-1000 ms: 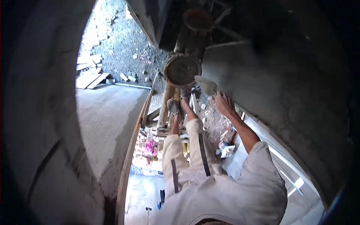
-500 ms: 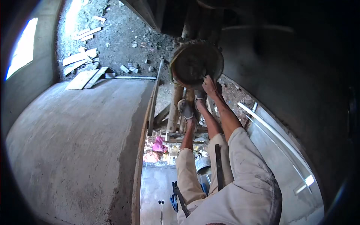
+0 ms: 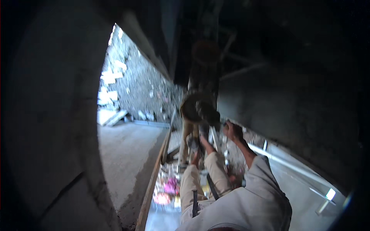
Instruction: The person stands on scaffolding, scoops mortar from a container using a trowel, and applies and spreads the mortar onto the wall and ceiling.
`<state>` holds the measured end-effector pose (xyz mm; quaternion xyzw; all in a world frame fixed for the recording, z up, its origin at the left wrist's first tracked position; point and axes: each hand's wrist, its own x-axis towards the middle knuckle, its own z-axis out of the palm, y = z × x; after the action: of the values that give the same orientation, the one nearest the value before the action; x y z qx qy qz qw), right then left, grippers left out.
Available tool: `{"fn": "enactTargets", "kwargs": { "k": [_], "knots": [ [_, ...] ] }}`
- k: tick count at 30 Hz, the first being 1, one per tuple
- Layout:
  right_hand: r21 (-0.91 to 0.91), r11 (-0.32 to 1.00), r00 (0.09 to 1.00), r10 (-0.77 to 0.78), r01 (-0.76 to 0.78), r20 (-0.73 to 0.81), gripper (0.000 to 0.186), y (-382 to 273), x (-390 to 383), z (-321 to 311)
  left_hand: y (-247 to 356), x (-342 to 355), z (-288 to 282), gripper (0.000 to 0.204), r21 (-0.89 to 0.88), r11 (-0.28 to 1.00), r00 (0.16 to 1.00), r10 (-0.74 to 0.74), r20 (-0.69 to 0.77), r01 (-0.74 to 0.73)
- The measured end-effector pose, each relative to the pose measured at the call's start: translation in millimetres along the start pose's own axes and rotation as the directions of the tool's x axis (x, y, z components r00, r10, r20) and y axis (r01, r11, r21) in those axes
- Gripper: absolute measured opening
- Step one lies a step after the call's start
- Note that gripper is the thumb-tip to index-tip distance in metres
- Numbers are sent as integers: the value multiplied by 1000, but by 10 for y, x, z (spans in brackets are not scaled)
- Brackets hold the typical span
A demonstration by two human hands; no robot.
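Observation:
My right hand (image 3: 233, 131) is closed round the handle of a trowel, reaching out from the right at the end of a light sleeve. A dark lump of what looks like wet mortar (image 3: 207, 112) sits on the trowel's blade, over the right side of a round, shallow pan (image 3: 189, 107). Blur and shadow hide the blade's outline. The pan rests on wooden poles (image 3: 186, 140) beyond my feet. My left hand does not show.
Below me stand my feet (image 3: 194, 143) on the poles. A long wooden board edge (image 3: 156, 177) runs along the left. Dark wall (image 3: 277, 115) closes in on the right, with a white pipe (image 3: 293, 163) lower down. Rubble and loose boards (image 3: 111, 117) lie at far left.
My right hand has lifted from the pan and drawn back to the right, bringing the trowel and its dark lump into sight. The whole view has shifted, with the pan now lower.

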<state>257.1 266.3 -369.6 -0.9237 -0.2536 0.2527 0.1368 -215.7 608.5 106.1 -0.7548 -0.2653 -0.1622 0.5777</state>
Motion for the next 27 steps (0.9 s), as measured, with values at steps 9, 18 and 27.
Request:
{"fn": "enactTargets", "kwargs": {
  "k": [9,18,27],
  "knots": [
    [-201,486,412,-853,850,-321,36,-2292,-1101,-3994,275,456,-250,52,-149,912,919,-392,-36,383],
    [53,-274,-262,-950,960,-169,39,-4203,-2118,-6074,259,462,-283,32,-218,916,937,-349,-24,336],
    [131,406,416,-774,904,-477,47,-3025,-190,-6619,227,457,-312,45,-205,912,929,-369,-27,356]
  ]
}}
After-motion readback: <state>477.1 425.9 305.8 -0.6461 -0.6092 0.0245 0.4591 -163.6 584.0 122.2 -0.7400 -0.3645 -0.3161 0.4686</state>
